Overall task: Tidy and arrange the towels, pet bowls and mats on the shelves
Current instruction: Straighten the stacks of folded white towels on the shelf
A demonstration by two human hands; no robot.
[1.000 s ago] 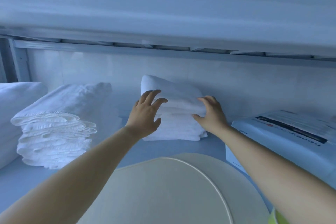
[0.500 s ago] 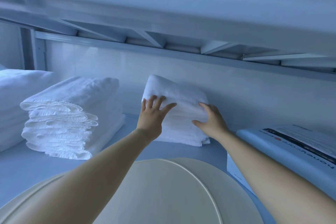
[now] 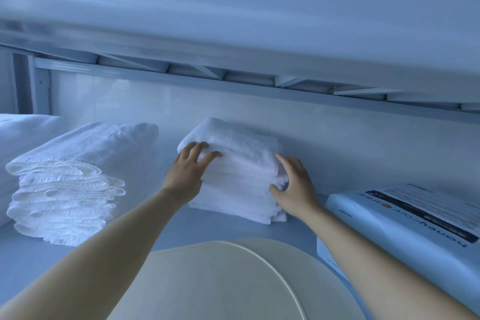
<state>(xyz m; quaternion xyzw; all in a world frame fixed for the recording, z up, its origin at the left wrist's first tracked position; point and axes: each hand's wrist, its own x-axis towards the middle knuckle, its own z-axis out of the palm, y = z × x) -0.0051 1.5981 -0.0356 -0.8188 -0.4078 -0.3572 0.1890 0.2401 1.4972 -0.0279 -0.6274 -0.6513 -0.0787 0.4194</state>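
Both hands spread; left hand [image 3: 185, 176] and right hand [image 3: 294, 186] press towel stack [image 3: 241, 182].

A stack of folded white towels [image 3: 233, 179] sits at the far middle of the shelf, close to the back wall, its layered edges facing near. To its left, apart, lies a looser pile of white towels [image 3: 67, 184] with wavy edges. Two overlapping cream rounded mats [image 3: 207, 286] lie flat at the near edge.

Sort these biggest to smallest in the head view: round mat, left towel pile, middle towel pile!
1. round mat (nearest the camera, so unsure)
2. left towel pile
3. middle towel pile
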